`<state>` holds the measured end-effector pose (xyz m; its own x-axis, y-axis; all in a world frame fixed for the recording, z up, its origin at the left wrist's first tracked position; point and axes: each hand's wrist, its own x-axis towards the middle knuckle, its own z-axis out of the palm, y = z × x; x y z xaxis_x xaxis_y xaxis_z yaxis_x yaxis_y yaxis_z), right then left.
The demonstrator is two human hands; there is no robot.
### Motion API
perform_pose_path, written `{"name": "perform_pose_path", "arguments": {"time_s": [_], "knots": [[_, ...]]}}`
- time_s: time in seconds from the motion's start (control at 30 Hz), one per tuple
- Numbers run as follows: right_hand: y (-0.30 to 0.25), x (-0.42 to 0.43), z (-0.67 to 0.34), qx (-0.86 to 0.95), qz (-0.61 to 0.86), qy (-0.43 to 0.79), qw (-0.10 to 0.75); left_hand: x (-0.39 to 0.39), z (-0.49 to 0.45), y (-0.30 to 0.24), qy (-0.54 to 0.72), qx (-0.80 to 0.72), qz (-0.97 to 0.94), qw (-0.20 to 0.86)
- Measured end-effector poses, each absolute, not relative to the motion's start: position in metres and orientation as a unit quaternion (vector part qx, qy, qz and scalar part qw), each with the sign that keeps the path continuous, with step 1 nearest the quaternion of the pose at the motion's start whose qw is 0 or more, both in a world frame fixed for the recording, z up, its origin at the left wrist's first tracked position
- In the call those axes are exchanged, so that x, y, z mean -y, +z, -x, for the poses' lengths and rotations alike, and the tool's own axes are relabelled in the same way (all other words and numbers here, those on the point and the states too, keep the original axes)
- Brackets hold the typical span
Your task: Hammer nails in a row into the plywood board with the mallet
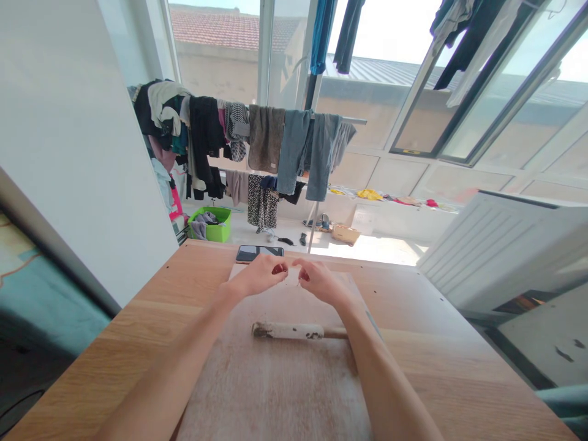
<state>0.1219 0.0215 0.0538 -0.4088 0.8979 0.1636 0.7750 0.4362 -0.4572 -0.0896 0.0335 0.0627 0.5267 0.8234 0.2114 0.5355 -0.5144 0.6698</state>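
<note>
Nearest the camera, at 6 o'clock, the whitish board (275, 392) runs out of view between the two forearms. It lies on the table (459, 361); across its middle rests a white, patchy stick (294, 331), its dark, rough end toward 9 o'clock and its wooden end running up to the right forearm. Beyond, around 12 o'clock, the left hand (261, 274) and right hand (321, 283) face each other over the board's far part. The fingers of both curl toward the thumbs, the tips almost meeting; I cannot tell whether they pinch anything.

The step in hand looks like close fingertip work; the next move seems to call for steady wrists and small, matched motions. Reaching the stick would mean drawing back toward 6 o'clock.

Edges matter most ahead: a phone (260, 252) sits just beyond the left hand, at 11 o'clock, near the table's far edge. Toward 3 o'clock, bare wood gives the right arm width; toward 10, a tall white panel (87, 159) borders the table. Farther off, at 12, clothes (266, 138) hang.
</note>
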Motion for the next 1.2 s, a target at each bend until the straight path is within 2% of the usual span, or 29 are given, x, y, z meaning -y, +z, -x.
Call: {"name": "perform_pose_path", "arguments": {"time_s": [0.4,0.67,1.2], "knots": [[0.062,-0.023,-0.127,0.817,0.492,0.2,0.225,-0.031,0.092,0.067,0.222,-0.418,-0.834,0.285],[0.072,-0.014,-0.125,0.828,0.473,0.245,0.175,-0.027,0.092,0.071,0.18,-0.402,-0.834,0.331],[0.092,0.002,-0.105,0.846,0.465,0.229,0.129,-0.027,0.092,0.073,0.098,-0.402,-0.852,0.321]]}}
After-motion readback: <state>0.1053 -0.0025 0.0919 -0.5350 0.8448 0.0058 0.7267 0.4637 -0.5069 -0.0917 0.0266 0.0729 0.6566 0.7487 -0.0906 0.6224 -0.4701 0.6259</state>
